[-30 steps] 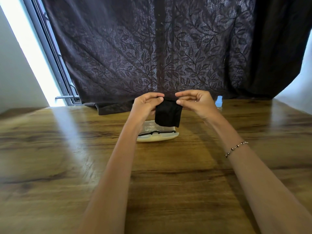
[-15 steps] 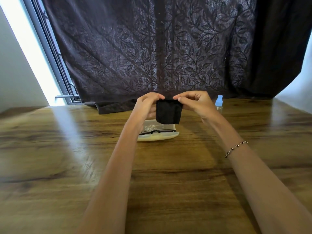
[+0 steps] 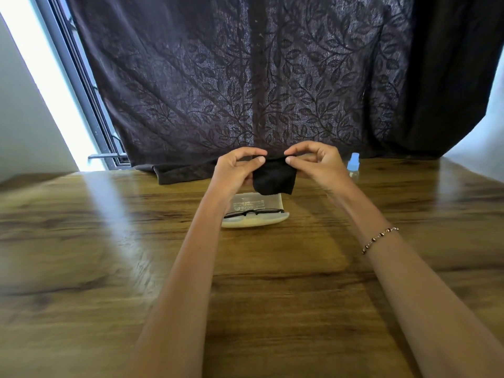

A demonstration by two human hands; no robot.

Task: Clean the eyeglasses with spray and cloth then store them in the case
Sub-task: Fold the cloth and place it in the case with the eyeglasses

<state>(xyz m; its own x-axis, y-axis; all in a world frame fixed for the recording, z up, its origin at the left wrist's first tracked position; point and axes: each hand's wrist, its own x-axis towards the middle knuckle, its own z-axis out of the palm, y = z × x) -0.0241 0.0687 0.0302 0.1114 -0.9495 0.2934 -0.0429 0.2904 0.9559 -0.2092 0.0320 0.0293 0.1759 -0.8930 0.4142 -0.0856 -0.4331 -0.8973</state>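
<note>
Head view: the left hand [image 3: 234, 170] and right hand [image 3: 319, 165] each pinch, thumb against forefinger, a top corner of the small, soft black cleaning cloth [image 3: 274, 177]. It hangs limp at 12 o'clock of the open cream hard-shell case [image 3: 256, 222], in which the thin black-framed eyeglasses [image 3: 255, 212] lie, on the glossy wood-grain table [image 3: 109, 241]. The cloth seems to be being readied with cleaning not yet begun, so next 1 hand must let go and fetch the glasses by their frame, or the small clear blue-capped spray bottle [image 3: 353, 166] at 2 o'clock of the case.
</note>
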